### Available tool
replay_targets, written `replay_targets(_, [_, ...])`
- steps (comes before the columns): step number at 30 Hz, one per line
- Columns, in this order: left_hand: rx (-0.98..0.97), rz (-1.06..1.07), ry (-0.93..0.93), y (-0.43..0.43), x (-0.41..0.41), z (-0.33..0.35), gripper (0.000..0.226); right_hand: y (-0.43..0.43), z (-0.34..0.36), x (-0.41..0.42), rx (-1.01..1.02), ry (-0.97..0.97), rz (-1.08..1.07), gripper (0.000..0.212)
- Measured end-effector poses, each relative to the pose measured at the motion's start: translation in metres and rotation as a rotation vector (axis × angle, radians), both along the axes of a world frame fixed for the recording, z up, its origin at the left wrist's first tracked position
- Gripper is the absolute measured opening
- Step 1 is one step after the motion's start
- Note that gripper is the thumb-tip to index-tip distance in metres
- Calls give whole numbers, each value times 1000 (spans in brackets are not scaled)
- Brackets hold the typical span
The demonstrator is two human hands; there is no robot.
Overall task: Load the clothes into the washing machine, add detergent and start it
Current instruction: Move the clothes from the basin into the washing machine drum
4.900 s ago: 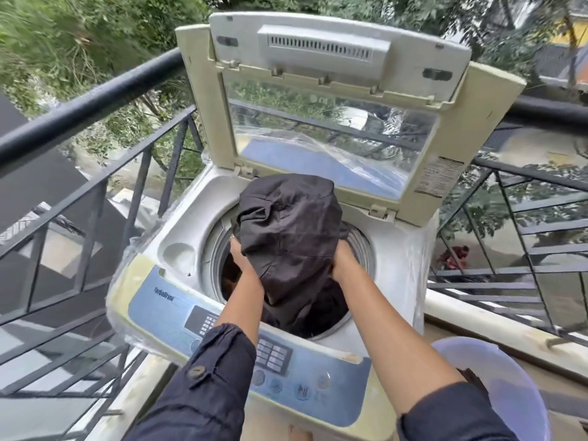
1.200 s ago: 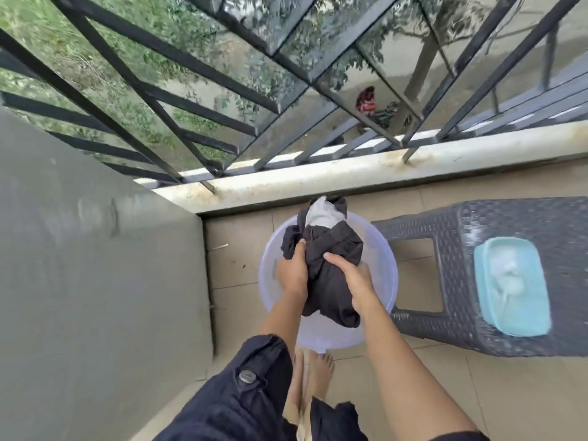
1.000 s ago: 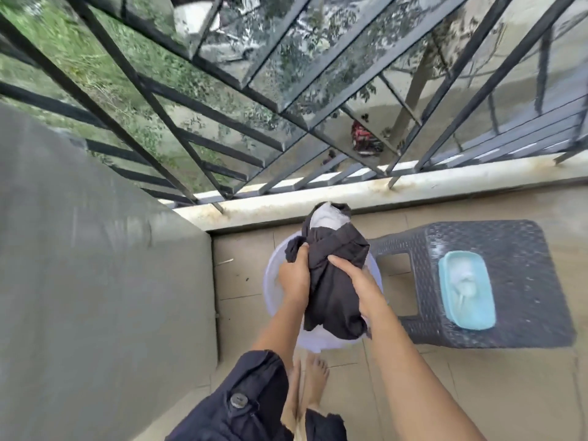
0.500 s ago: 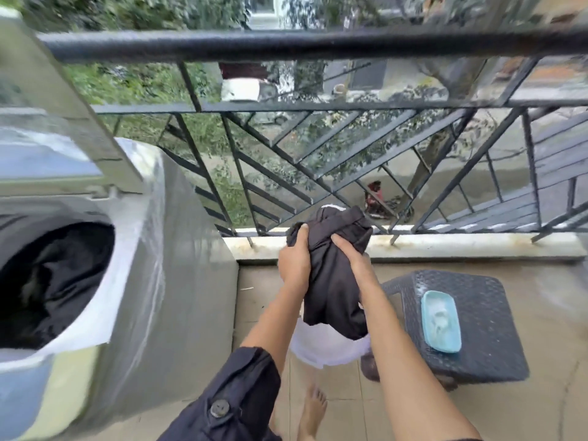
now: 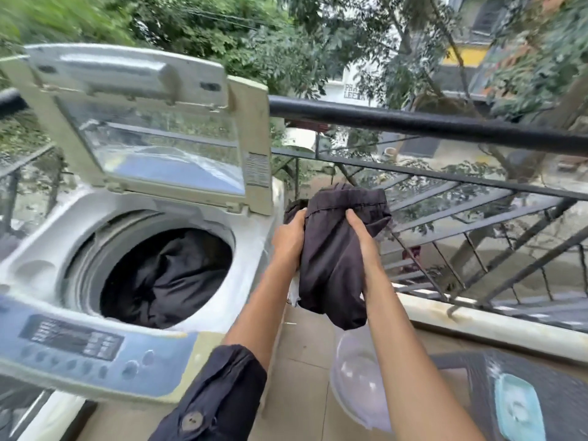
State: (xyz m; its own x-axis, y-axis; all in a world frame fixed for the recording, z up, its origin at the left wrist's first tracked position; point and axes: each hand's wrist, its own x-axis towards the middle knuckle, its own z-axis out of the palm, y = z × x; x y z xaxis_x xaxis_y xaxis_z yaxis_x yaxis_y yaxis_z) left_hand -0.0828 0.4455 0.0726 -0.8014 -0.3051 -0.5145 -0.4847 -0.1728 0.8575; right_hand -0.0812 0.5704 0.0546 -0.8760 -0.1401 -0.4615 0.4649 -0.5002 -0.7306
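Note:
A top-loading washing machine stands at the left with its lid raised. Dark clothes lie inside the drum. I hold a bunched dark garment in the air just right of the machine's top edge. My left hand grips its left side and my right hand grips its right side. A bit of white cloth shows under the garment by my left wrist. The blue control panel faces me at the lower left.
A translucent plastic basin sits on the tiled floor below my hands. A dark woven stool at the lower right carries a pale blue tub. A black balcony railing runs behind, with trees beyond.
I lifted the dark garment out of the basin and carried it up and left toward the machine. The view swung from the floor to the open drum.

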Motion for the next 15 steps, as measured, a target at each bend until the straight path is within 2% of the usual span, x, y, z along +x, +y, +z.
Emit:
replay_targets(3, [19, 26, 19, -69, -5, 5, 72, -68, 10, -4, 8, 4, 40, 34])
replay_targets(7, [28, 53, 43, -155, -5, 21, 56, -153, 16, -14, 46, 24, 65, 55])
replay_targets(10, [-31, 75, 32, -209, -5, 26, 47, -205, 15, -19, 51, 32, 132, 43])
replay_targets(11, [-67, 84, 22, -226, -3, 26, 51, -221, 14, -19, 67, 26, 147, 44])
replay_targets(14, [-83, 144, 10, -271, -8, 7, 84, -258, 5, -19, 173, -1, 173, 70])
replay_targets(15, [-88, 153, 2, -284, -10, -3, 88, -267, -1, -19, 202, -16, 192, 68])
